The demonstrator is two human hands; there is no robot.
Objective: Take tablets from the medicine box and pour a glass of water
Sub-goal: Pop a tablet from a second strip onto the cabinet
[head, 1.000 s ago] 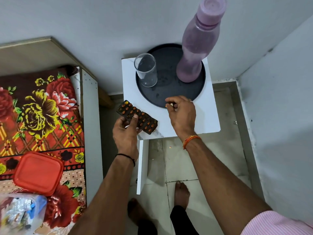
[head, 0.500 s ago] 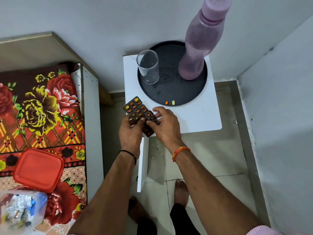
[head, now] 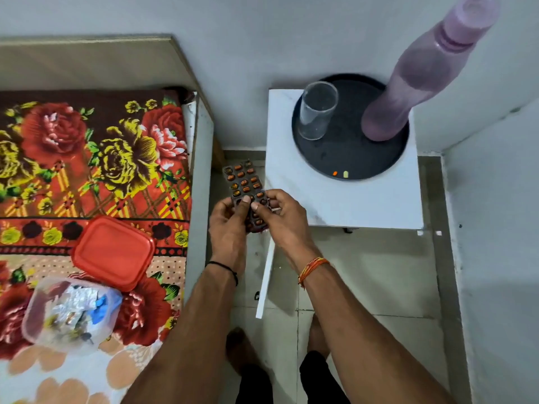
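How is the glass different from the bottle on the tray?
The glass is clear, short, open on top and looks empty; the bottle is purple, much taller and capped. The glass stands on the tray's left side, the bottle on its right. Both stand upright.

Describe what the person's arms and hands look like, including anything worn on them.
Both forearms are bare, with no sleeves in view. The left hand has a thin black thread band around its wrist. The right hand has a bundle of orange and yellow threads tied around its wrist. No rings, gloves or watch show.
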